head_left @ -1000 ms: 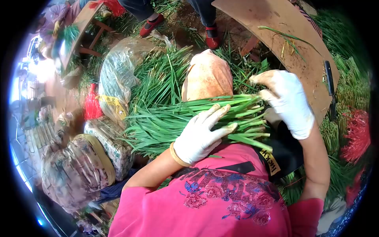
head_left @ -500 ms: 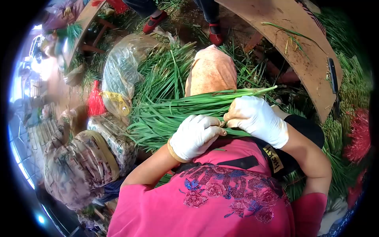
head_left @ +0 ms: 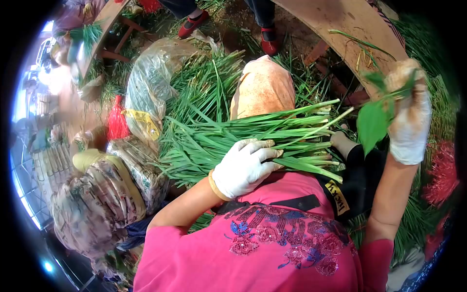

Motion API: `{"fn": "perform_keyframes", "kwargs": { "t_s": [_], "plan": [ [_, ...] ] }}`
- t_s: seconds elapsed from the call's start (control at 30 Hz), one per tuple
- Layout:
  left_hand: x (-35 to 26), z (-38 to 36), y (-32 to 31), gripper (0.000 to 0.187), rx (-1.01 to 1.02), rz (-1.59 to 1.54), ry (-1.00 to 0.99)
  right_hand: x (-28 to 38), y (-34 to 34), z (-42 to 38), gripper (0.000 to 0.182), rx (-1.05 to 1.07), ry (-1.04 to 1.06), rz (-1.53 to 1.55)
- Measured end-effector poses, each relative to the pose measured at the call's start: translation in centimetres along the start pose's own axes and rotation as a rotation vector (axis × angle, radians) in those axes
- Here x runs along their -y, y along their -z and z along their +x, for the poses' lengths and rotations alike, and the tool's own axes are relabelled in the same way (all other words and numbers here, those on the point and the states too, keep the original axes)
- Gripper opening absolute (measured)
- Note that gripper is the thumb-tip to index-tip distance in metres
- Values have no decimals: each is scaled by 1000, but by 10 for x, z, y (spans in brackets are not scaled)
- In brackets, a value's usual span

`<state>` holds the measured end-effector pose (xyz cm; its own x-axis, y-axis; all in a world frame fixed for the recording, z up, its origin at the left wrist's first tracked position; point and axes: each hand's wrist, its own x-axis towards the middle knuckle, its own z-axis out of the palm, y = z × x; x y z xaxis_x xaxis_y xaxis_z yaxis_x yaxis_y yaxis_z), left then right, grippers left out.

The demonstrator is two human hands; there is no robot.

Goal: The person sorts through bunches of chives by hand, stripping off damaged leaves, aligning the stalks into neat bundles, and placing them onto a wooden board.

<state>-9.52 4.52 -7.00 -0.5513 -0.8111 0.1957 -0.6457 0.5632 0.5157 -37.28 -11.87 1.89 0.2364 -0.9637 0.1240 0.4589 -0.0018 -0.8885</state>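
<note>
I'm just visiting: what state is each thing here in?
Green stalks: loosely gathered, ends uneven
Left grip: gloved, resting on the stalks
Leafy sprig: held up, broad leaf hanging
Right grip: gloved, closed on the sprig
Pale cloth: stained brownish orange
Plastic bag: crumpled
Wooden board: littered

Glossy, crinkled plastic bag [head_left: 148,85], matt wooden tabletop [head_left: 326,12], smooth-looking long leaves [head_left: 206,136]

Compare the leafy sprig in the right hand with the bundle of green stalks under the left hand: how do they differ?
The leafy sprig has broad leaves, while the bundle of green stalks has long, narrow blades. The sprig is much smaller than the bundle. The sprig is held up in the right hand, whereas the bundle lies sideways under the left hand. Both are green.
</note>
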Motion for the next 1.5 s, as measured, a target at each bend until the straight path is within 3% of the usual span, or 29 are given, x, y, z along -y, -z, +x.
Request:
{"fn": "perform_keyframes", "kwargs": {
  "t_s": [0.07, 0.17, 0.23, 0.3, 0.37, 0.4, 0.5, 0.67, 0.77, 0.8, 0.83, 0.9, 1.0, 1.03, 1.07, 1.13, 1.17, 1.23, 1.3, 1.37, 1.4, 1.43, 1.47, 1.5],
  "plan": [
    [-1, 0, -4, 18, 6, 3, 0, 19, 16, 17, 28, 106, 47, 181],
    [-1, 2, -4, 20, -3, -3, 11, 19, 45, 38, 30, 42, 124, -282],
    [-1, 5, -1, 20, 9, 45, 7, -5, 17, 44, 32, -110, 78, -1164],
    [-1, 3, 3, 20, 43, 51, 22, -21, 21, 32, 34, 197, 297, -1561],
    [-5, 6, 9, 21, 23, 83, 54, -36, 27, 24, 34, 286, 187, -1332],
    [-7, 9, 14, 25, 31, 92, 96, -38, 23, 20, 31, 324, 165, -1409],
    [-4, 18, 22, 38, -13, 111, 119, -58, 41, 18, 27, 532, 384, -1528],
    [3, 46, 26, 73, 74, 79, 212, -82, 48, 12, 32, 219, -179, -1225],
    [15, 57, 12, 90, 39, 95, 211, -103, 61, 8, 36, 356, -529, -821],
    [14, 61, 10, 90, 54, 115, 221, -104, 51, 8, 40, 396, -760, -733],
    [15, 63, 6, 89, 76, 29, 249, -98, 40, 6, 39, 433, -773, -793],
    [23, 62, -6, 86, 116, -134, 308, -117, 46, -1, 38, 471, -582, -678],
    [25, 64, -5, 76, 49, -269, 291, -99, 27, -1, 36, 376, -660, -629],
    [31, 59, -9, 69, 19, -357, 256, -112, 35, -11, 35, 389, -502, -510],
    [36, 57, -8, 62, 74, -501, 308, -108, 30, -13, 33, 428, -413, -796],
    [42, 54, -8, 54, 77, -638, 327, -112, 27, -21, 33, 444, -220, -987],
    [37, 68, 4, 52, 134, -661, 405, -72, 7, -7, 35, 451, -473, -1082],
    [42, 74, 2, 49, 122, -567, 285, -85, 22, -8, 40, 482, -168, -1140],
    [42, 74, -2, 42, 61, -584, 329, -93, 30, -1, 48, 562, 64, -1317],
    [38, 72, -3, 39, 54, -513, 362, -63, 24, 8, 49, 659, 165, -1704],
    [39, 71, -15, 37, 26, -534, 336, -36, 20, 18, 47, 679, 76, -1819],
    [41, 70, -16, 36, 10, -556, 329, -26, 24, 29, 19, 411, 491, -1618],
    [38, 70, -15, 33, 13, -538, 332, 1, 34, 32, 17, 287, 308, -1761],
    [40, 65, -18, 32, 9, -529, 329, 18, 43, 41, 20, 119, 672, -1839]
  ]
}}
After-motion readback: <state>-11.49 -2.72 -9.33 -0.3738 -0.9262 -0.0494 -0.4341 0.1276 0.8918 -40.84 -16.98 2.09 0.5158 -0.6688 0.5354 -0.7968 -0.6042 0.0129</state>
